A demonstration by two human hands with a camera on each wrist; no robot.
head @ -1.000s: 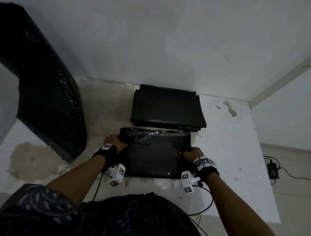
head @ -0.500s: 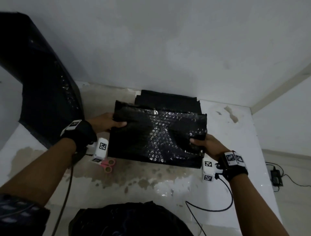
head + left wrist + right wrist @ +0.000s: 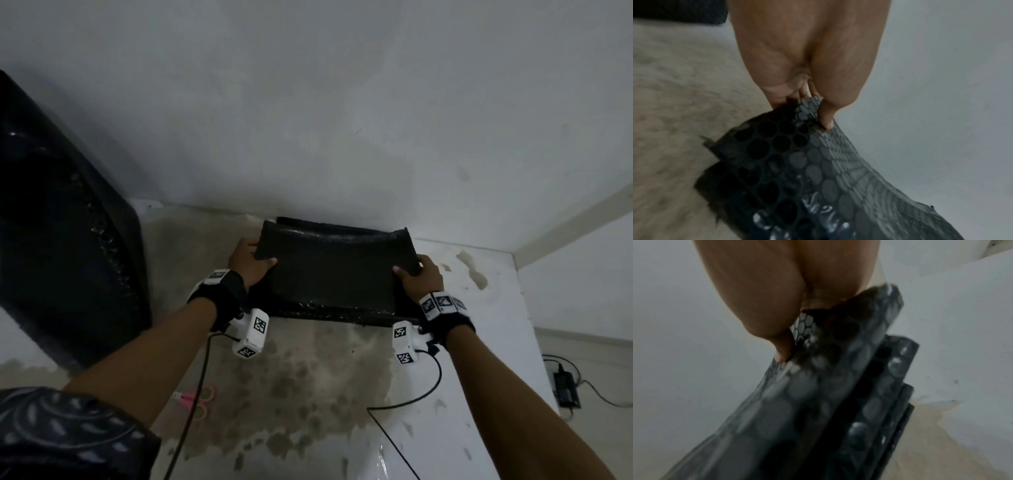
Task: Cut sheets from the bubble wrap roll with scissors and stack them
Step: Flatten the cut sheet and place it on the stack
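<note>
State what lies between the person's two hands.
In the head view, a black bubble wrap sheet spans from left hand to right hand, both gripping its edges.

Both hands, left and right, grip black sheet over stack; pink scissors near.

- Left hand: bare, no glove; a broad black wrist strap wraps just behind it.
- On top of that strap sits a small white tag with a dark printed square.
- Under the left wrist hangs a white camera block bearing two black-and-white square markers; a thin black cable runs from it back along the forearm.
- Left upper arm: a dark sleeve patterned with pale leaf-like strokes.
- Right hand: bare; a black strap behind it carries a row of white marker tags.
- Beside the right strap, a white block with square markers, trailing a looping black cable.
</note>
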